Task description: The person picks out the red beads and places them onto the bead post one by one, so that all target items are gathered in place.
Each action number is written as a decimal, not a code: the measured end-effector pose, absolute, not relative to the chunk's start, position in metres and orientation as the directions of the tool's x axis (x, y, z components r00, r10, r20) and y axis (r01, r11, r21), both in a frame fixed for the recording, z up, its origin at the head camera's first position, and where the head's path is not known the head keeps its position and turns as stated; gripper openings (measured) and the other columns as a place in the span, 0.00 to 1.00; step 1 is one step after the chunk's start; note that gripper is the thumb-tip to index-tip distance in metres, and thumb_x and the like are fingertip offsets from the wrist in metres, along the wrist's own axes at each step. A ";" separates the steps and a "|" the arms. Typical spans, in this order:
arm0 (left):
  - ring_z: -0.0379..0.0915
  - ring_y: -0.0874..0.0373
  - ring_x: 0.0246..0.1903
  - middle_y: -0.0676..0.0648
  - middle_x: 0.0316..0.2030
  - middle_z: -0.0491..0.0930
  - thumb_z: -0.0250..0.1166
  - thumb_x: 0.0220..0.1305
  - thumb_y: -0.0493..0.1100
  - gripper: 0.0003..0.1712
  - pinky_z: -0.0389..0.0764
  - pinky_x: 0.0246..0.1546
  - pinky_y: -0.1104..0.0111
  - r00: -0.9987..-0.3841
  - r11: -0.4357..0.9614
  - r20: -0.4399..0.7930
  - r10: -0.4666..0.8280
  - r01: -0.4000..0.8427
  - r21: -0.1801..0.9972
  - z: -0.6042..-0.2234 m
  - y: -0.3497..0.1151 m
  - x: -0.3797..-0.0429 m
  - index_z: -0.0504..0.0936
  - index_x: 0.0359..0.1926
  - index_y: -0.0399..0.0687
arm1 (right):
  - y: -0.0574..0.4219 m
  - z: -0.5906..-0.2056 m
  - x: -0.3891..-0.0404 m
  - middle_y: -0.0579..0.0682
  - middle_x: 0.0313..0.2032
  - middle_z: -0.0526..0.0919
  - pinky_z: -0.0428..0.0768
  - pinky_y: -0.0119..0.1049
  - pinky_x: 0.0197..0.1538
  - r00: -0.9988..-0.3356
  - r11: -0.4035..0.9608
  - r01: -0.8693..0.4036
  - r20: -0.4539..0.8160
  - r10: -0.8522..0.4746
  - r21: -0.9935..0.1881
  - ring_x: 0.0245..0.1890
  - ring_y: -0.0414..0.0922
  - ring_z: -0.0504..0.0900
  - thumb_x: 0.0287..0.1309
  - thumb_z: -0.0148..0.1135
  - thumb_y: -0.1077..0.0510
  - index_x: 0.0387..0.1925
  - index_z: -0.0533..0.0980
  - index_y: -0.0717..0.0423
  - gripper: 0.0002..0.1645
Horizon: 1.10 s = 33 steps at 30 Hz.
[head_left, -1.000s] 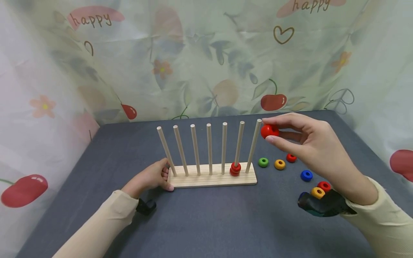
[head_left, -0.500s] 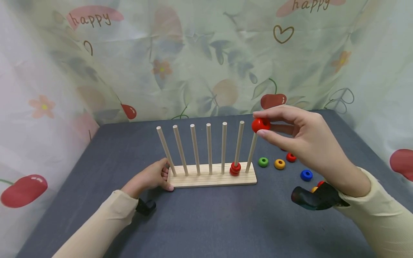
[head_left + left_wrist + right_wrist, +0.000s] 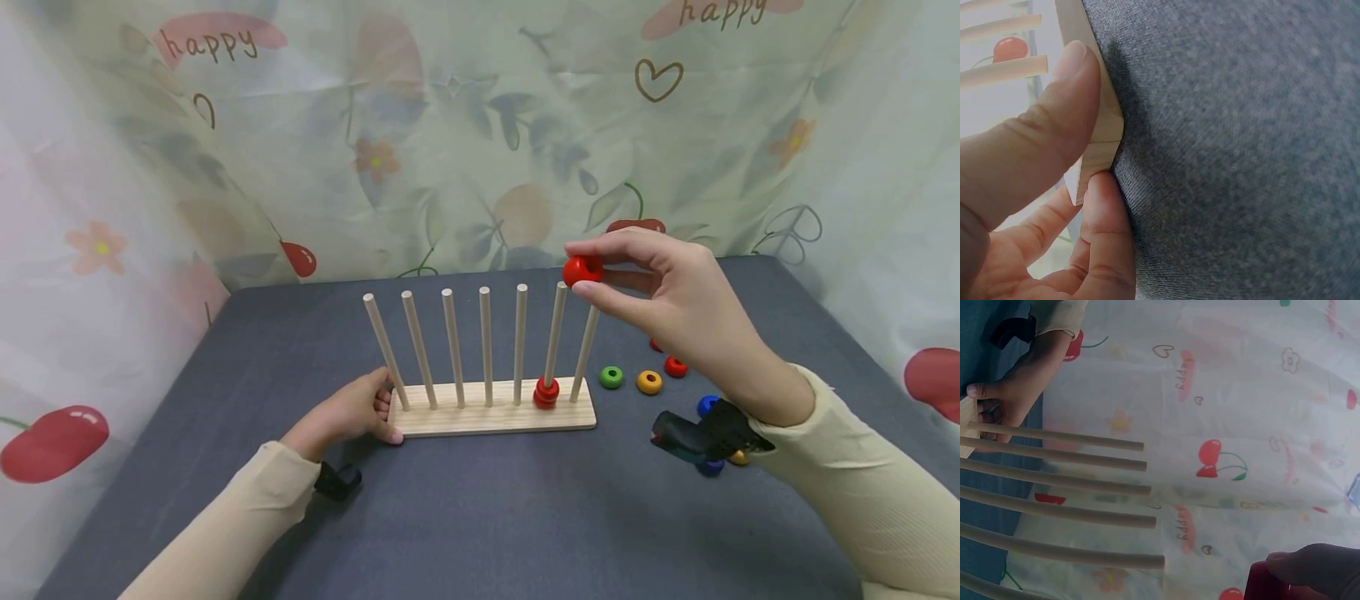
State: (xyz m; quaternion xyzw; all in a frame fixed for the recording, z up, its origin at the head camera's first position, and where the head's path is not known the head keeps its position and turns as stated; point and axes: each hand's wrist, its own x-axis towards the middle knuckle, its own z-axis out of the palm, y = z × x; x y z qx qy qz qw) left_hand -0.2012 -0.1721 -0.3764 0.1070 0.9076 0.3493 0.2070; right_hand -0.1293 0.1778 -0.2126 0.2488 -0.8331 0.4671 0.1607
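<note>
A wooden peg rack (image 3: 450,421) with several upright pegs stands on the dark table. At its left end my left hand (image 3: 363,408) grips the base; in the left wrist view the thumb (image 3: 1075,94) lies along its edge and the fingers (image 3: 1107,231) press its end. My right hand (image 3: 667,292) pinches a red bead (image 3: 582,271) between thumb and fingertips, close by the top of the second peg from the right. Two red rings (image 3: 546,393) sit stacked at the foot of that peg. In the right wrist view the red bead (image 3: 1265,584) shows dark at the bottom edge.
Right of the rack lie loose rings: a green ring (image 3: 611,377), a yellow ring (image 3: 649,382), a red ring (image 3: 676,366) and blue ones, some partly hidden under the right wrist. A patterned curtain (image 3: 450,150) hangs behind the table (image 3: 480,517).
My right hand has carried the red bead left and upward, from beside the rightmost peg to the top of the second peg from the right. My left hand has stayed on the rack.
</note>
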 end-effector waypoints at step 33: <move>0.65 0.55 0.33 0.44 0.34 0.68 0.79 0.40 0.30 0.37 0.68 0.32 0.67 -0.888 0.732 -0.310 0.339 0.043 0.680 -0.375 -0.171 -0.201 0.66 0.49 0.34 | 0.177 -0.229 -0.165 0.46 0.48 0.81 0.78 0.25 0.49 -0.859 0.512 -0.512 0.406 -0.312 -0.690 0.46 0.38 0.81 0.57 0.68 0.60 0.52 0.79 0.53 0.20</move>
